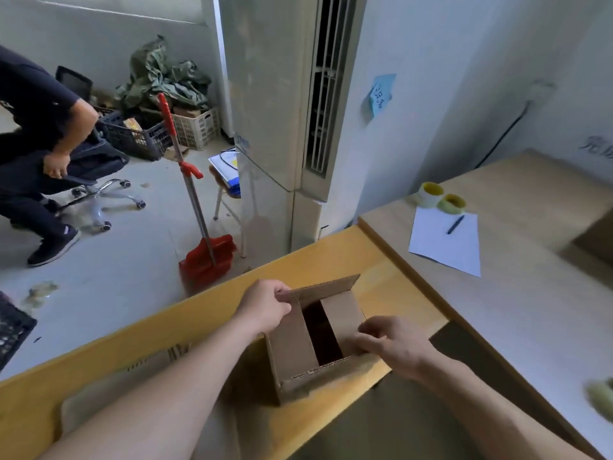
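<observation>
A small brown cardboard box (295,346) stands on the yellow wooden table (381,277) with its top flaps partly folded in and a dark gap between them. My left hand (265,307) grips the far upright flap at its left corner. My right hand (394,343) rests on the box's right side, its fingers curled over the inner right flap. What lies inside the box is too dark to make out.
A lighter table (530,293) to the right carries a white sheet (447,247), a pen (455,224) and two tape rolls (441,197). Flat cardboard (149,386) lies at the left. A red dustpan (207,257), a tall air conditioner (285,111) and a person on a wheeled chair (43,154) stand beyond.
</observation>
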Motion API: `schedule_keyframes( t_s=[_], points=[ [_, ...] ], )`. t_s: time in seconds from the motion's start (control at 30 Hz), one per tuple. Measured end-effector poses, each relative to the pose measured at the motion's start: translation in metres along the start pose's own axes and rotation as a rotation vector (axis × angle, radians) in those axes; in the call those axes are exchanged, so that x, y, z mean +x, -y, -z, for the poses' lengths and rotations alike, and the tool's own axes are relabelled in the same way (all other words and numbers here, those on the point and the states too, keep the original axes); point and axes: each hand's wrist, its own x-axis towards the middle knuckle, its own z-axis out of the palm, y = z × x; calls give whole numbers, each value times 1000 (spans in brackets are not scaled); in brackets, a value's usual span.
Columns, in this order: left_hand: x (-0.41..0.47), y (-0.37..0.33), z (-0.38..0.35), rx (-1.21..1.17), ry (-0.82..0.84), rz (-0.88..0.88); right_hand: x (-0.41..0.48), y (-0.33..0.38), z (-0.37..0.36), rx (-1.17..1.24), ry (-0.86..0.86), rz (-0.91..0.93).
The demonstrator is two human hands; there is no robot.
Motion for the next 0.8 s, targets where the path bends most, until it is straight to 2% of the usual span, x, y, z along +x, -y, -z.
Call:
schedule_keyframes(
  t_s=[0.17,0.3,0.47,0.53,0.6,0.7,0.73,0.8],
  points=[
    [9,12,-10,39,-62,-138,-11,-10,-8,125,15,-3],
    [9,30,-11,-56,58,-269,0,-16,-22,207,-246,-89],
    [3,36,-16,286,92,-353,9,-8,-49,209,-463,-222],
    [2,45,-21,200,142,-263,15,1,-57,154,-505,-230],
    [-1,54,-26,-13,168,-181,22,7,-62,79,-538,-219],
    [-12,57,-36,-187,142,-115,32,14,-56,-66,-520,-218],
    [-15,58,-40,-197,126,-113,36,14,-52,-65,-482,-213],
    [-21,60,-51,-166,80,-143,43,11,-44,126,-361,-204]
  ],
)
